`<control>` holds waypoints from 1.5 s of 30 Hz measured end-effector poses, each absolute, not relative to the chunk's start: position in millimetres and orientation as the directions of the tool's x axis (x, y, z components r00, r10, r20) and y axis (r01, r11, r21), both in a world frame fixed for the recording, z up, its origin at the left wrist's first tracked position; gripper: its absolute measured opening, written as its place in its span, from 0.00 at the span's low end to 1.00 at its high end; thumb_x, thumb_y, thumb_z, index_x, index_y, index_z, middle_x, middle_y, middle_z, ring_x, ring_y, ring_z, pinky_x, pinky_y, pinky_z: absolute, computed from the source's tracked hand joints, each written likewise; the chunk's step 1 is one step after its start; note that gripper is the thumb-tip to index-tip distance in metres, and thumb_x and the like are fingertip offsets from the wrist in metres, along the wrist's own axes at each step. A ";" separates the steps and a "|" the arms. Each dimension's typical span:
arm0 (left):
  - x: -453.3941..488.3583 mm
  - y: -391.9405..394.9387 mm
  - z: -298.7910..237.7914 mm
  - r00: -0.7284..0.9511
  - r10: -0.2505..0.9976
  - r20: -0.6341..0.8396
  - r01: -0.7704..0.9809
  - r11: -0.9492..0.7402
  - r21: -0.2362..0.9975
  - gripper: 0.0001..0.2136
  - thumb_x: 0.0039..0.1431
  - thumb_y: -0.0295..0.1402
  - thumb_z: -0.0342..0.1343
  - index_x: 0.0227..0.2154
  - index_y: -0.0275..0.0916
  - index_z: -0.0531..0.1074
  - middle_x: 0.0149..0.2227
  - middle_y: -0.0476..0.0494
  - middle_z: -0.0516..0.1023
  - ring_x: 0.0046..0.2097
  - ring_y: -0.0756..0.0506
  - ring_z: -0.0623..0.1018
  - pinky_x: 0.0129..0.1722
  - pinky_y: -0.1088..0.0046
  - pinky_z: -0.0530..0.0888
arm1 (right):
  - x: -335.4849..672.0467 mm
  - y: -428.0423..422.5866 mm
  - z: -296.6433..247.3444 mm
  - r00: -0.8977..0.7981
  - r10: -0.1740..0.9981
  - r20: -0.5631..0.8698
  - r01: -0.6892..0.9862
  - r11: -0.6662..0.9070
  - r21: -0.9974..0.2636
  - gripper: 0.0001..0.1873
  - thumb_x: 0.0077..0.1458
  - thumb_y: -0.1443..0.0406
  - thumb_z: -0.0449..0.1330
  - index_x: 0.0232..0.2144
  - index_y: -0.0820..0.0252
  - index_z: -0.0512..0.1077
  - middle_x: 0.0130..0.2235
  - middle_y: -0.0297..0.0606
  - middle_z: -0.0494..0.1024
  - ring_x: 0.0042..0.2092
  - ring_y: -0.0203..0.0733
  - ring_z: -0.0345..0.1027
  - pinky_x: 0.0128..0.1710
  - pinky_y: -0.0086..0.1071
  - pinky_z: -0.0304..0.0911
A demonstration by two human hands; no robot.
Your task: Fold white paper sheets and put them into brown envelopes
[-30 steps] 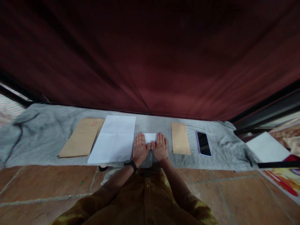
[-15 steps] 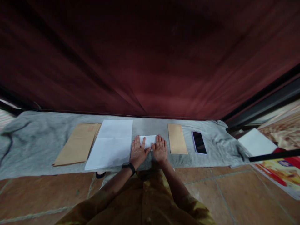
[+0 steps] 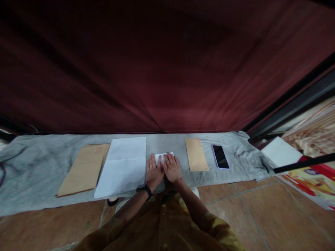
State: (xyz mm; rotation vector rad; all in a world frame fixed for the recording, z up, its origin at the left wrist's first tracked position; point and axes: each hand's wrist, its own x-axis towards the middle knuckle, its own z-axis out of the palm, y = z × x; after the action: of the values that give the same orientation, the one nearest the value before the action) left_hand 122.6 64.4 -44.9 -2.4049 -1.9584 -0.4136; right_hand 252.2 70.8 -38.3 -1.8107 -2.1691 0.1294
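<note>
Basically, biggest risk is the base: the cloth-covered bench is soft and rumpled, so uneven pressure could skew the small white paper or leave it creased wrong. Paper lies on the bench between the white sheets and the lone envelope, mostly hidden under the left hand and right hand. Both hands are palm down, fingers straight, thumbs close together, pressing flat; neither seems to grip anything. Next risk: left hand sits right beside the sheets, so an outward sweep could drag them; their near edge is by the bench's front edge. Minor: the black wristband could snag their near corner

Around, big to small: dark red curtain limits reach at the back; sheets crowd the left; brown envelopes beyond them, overlap unclear; lone envelope, then phone on the right, apart from the hands. No obstruction over the paper except the hands themselves
</note>
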 end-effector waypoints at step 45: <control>110.2 63.6 -15.6 0.447 0.893 -0.051 0.893 -0.449 -0.040 0.28 0.60 0.16 0.40 0.62 0.27 0.65 0.61 0.22 0.71 0.63 0.35 0.70 0.60 0.52 0.71 | 281.7 61.9 -26.5 -0.509 0.839 0.191 0.791 0.543 -0.282 0.27 0.64 0.68 0.52 0.65 0.59 0.64 0.66 0.42 0.67 0.67 0.45 0.59 0.71 0.47 0.44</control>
State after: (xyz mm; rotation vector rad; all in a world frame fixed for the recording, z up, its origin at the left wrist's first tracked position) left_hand 110.2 63.6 -15.6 -2.6665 -1.6450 0.1010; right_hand 281.7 61.9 -26.5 -1.3507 -2.4795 0.2279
